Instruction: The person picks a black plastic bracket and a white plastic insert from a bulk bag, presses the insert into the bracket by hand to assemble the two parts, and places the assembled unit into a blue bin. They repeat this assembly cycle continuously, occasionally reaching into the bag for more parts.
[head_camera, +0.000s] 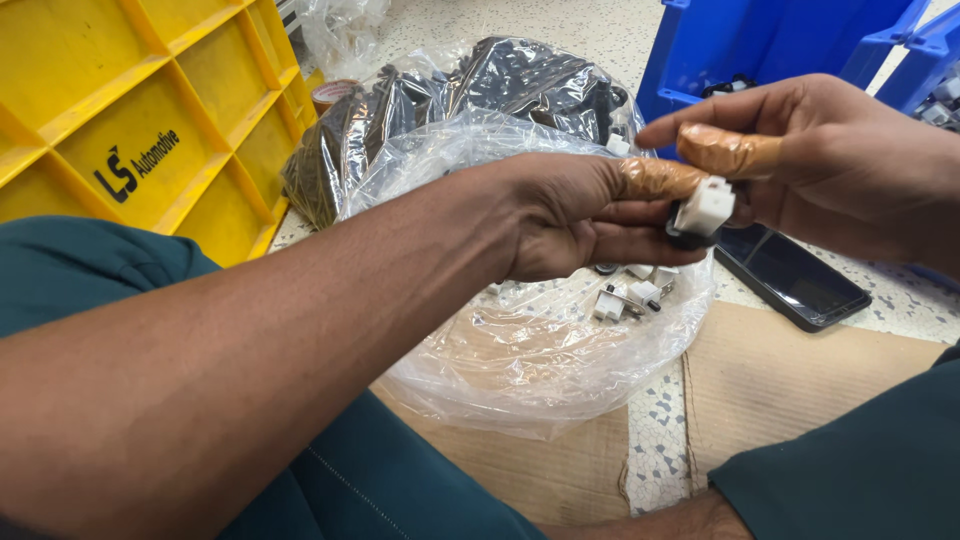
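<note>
both hands pinch one small white plastic part (706, 208) together: left hand (570, 215) steadies, right hand (830, 150) presses, above the open clear bag (540, 370).

Both my hands meet over the open bag, with bins behind.

My left hand (575, 215) and right hand (830, 160) touch at a small connector (703, 212) held between them, above the bag (530, 370) on the floor (655, 440). Loose connectors (628, 297) lie in that bag. Behind it sits a fuller bag (480, 95). A crate (130, 120) stands to the left, bins (760, 45) behind right. A phone (790, 272) lies right of the bag, cardboard (790, 385) before it.
</note>
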